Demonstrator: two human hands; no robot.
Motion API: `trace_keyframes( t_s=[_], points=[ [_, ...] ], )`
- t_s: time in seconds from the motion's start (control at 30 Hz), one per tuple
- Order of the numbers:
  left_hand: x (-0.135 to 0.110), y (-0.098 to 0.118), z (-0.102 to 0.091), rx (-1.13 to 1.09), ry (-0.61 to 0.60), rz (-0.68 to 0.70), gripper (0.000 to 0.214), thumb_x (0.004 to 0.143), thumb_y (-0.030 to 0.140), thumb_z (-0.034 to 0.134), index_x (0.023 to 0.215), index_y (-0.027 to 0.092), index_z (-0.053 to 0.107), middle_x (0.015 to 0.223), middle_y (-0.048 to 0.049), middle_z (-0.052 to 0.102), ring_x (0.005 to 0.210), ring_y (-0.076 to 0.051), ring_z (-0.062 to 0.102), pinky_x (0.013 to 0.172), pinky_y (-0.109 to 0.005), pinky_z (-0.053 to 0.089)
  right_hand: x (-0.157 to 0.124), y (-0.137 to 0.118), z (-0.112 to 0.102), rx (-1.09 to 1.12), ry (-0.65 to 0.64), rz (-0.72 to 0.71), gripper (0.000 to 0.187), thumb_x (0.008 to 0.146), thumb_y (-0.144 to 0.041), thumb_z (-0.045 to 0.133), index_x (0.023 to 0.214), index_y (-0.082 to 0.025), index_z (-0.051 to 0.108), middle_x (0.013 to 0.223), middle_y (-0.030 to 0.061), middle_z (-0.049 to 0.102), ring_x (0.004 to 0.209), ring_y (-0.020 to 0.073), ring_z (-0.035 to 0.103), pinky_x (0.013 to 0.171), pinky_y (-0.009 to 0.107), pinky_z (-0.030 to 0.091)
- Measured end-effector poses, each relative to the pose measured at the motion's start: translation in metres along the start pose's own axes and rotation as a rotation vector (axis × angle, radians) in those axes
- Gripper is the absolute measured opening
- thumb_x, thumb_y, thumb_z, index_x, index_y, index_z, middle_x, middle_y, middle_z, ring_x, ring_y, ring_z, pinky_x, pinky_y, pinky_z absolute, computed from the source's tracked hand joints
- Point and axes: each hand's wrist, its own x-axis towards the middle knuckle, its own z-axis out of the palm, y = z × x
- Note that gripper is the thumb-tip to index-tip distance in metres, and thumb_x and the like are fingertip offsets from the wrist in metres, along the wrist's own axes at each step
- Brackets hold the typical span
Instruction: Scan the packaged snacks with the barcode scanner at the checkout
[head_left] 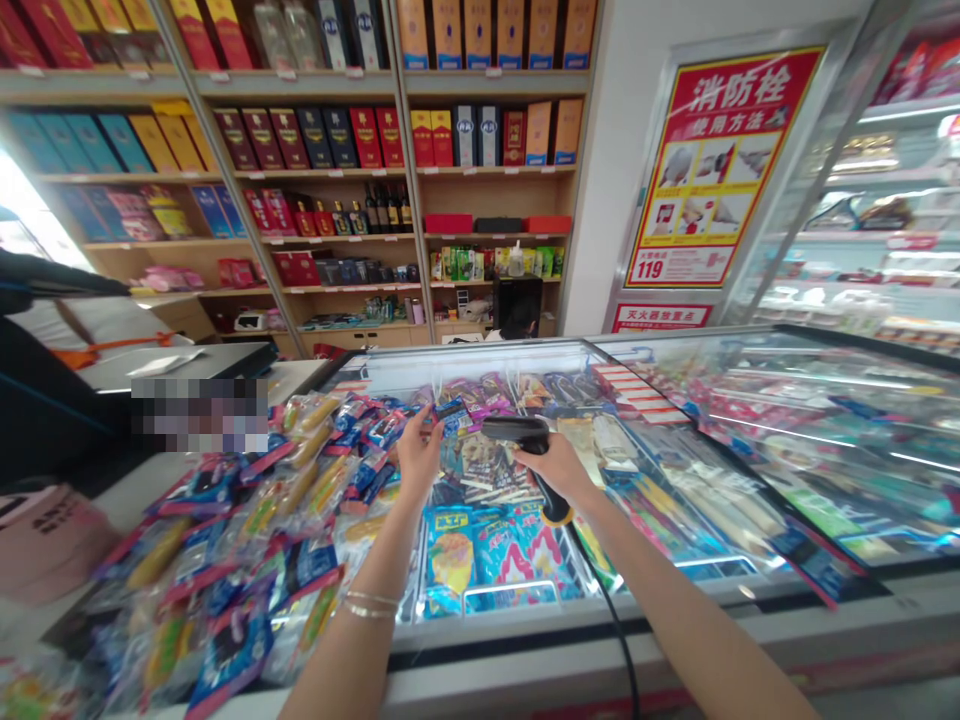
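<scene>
- Right hand (551,472): clenched around the handle of a black barcode scanner (525,433), with the scanner head projecting forward past the knuckles.
- Left hand (417,458): raised, fingertips (431,422) at a blue snack packet (452,410). Grasp on the packet cannot be determined.
- Left wrist: two thin gold bracelets (369,605).
- Scanner cable (619,630): black, running from the base of the handle down over the front edge of the chest freezer (570,640).
- Directly below the hands: blue and yellow frozen-treat packets (480,560) beneath the glass lid. Their print is too small to read.
- Left of the hands: a heap of sausage packets (247,530) with blue and red labels.
- Far wall: a red and yellow poster (712,165) reading 消防栓 使用方法 and 119; below it, a sign (660,317) reading 灭火器放置点.
- Beyond the freezer: wooden shelves (495,172) of boxed liquor. Brand names are illegible.
</scene>
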Motion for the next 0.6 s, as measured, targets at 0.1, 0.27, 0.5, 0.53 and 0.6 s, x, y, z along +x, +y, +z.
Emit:
trace_keyframes(
  t_s=[0.1, 0.27, 0.5, 0.53, 0.6],
  points=[
    [0.0, 0.001, -0.001, 0.007, -0.006, -0.007, 0.042, 0.075, 0.032, 0.061, 0.114, 0.016, 0.066, 0.078, -0.0026, 0.069, 0.068, -0.015, 0.063, 0.063, -0.026, 0.05, 0.002, 0.004, 0.0, -0.023, 0.007, -0.002, 0.02, 0.066, -0.015, 0.074, 0.049, -0.017, 0.063, 0.048, 0.0042, 0.065, 0.032, 0.0129, 0.054, 0.034, 0.022, 0.042],
    [0.0, 0.001, -0.001, 0.014, -0.016, 0.0, 0.04, 0.075, 0.03, 0.063, 0.113, 0.018, 0.067, 0.08, -0.0029, 0.069, 0.068, -0.015, 0.063, 0.067, -0.027, 0.051, 0.003, 0.005, 0.001, 0.051, -0.001, 0.025, 0.022, 0.066, -0.018, 0.074, 0.048, -0.017, 0.061, 0.046, 0.0032, 0.063, 0.031, 0.0114, 0.05, 0.032, 0.021, 0.038],
    [0.014, 0.008, -0.024, 0.022, 0.098, 0.02, 0.039, 0.078, 0.032, 0.061, 0.113, 0.016, 0.066, 0.078, -0.0024, 0.067, 0.069, -0.015, 0.062, 0.076, -0.031, 0.051, -0.001, -0.002, 0.001, 0.412, -0.143, 0.254, 0.016, 0.065, -0.024, 0.076, 0.064, -0.015, 0.063, 0.052, 0.0, 0.061, 0.038, 0.0079, 0.05, 0.036, 0.018, 0.04],
    [0.018, 0.011, -0.031, 0.045, 0.149, 0.045, 0.039, 0.079, 0.032, 0.06, 0.113, 0.017, 0.066, 0.082, -0.0034, 0.067, 0.071, -0.016, 0.062, 0.078, -0.032, 0.051, -0.002, 0.0, 0.002, 0.42, -0.15, 0.258, 0.016, 0.065, -0.024, 0.076, 0.064, -0.015, 0.063, 0.052, 0.0, 0.061, 0.038, 0.0077, 0.05, 0.036, 0.018, 0.04],
    [0.025, 0.017, -0.048, 0.098, 0.274, 0.088, 0.038, 0.08, 0.034, 0.059, 0.114, 0.018, 0.066, 0.088, -0.0048, 0.067, 0.077, -0.017, 0.062, 0.083, -0.033, 0.05, -0.002, 0.003, 0.005, 0.425, -0.166, 0.253, 0.017, 0.066, -0.024, 0.076, 0.065, -0.014, 0.062, 0.053, 0.0004, 0.061, 0.039, 0.0077, 0.05, 0.036, 0.018, 0.04]
  ],
)
